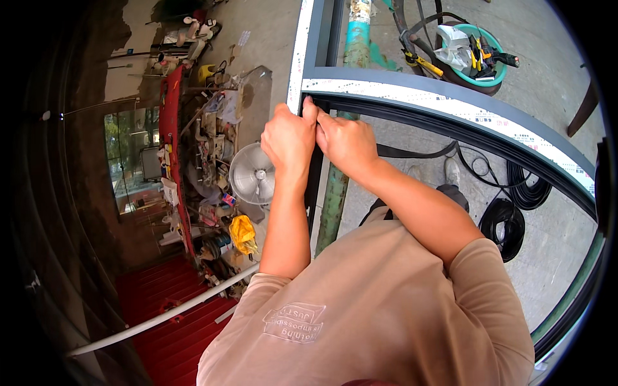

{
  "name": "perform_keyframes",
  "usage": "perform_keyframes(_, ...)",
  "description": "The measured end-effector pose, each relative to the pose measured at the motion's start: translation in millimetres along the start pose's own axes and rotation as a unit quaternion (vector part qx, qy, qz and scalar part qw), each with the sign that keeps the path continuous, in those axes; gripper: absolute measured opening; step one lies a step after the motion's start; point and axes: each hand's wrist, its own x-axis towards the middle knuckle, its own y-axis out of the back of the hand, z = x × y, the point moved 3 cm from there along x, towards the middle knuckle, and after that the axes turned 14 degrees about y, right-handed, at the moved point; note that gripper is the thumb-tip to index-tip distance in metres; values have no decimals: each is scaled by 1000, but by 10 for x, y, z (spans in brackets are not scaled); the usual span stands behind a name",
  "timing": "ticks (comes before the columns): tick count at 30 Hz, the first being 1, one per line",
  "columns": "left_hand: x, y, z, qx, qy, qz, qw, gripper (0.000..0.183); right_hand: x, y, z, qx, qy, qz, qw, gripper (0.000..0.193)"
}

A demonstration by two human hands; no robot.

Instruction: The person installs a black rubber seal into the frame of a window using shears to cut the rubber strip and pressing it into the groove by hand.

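A metal frame (412, 93), grey with white printed protective film, spans the view ahead of me. A black rubber sealing strip (418, 153) runs from under my right forearm toward a coil on the floor. My left hand (290, 136) is closed at the frame's inner left corner, its thumb pointing up against the black inner edge. Right beside it, my right hand (347, 140) is closed too, fingertips touching the left thumb area. Both seem to pinch the strip at the corner; the fingers hide most of it.
Coiled black strip (529, 186) lies on the concrete floor at right. A teal basin (499, 74) holding pliers and other tools stands far right. A worn green pipe (333, 199) passes under the frame. At left are a round fan (253, 174), a yellow bag (243, 234) and clutter.
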Motion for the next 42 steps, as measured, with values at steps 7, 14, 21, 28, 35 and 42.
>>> perform_keyframes(7,20,-28,-54,-26,-33,-10,999,57,-30,111,-94,46,-80,-70,993,32)
perform_keyframes(14,107,-104,-164,-30,-77,-42,996,55,-139,150,-137,192,-204,-34,959,37)
perform_keyframes(21,105,-86,-174,-22,-80,-46,995,56,17,98,-170,123,-166,-113,972,23)
perform_keyframes(28,134,-50,-191,-90,-95,-109,985,53,115,15,-202,45,-98,-118,987,19)
perform_keyframes(35,96,-66,-251,-85,-86,-121,985,53,154,-48,-187,9,-68,-96,993,20)
perform_keyframes(42,95,-100,-281,-89,-93,-116,985,53,185,-74,-146,-8,-64,-72,995,23)
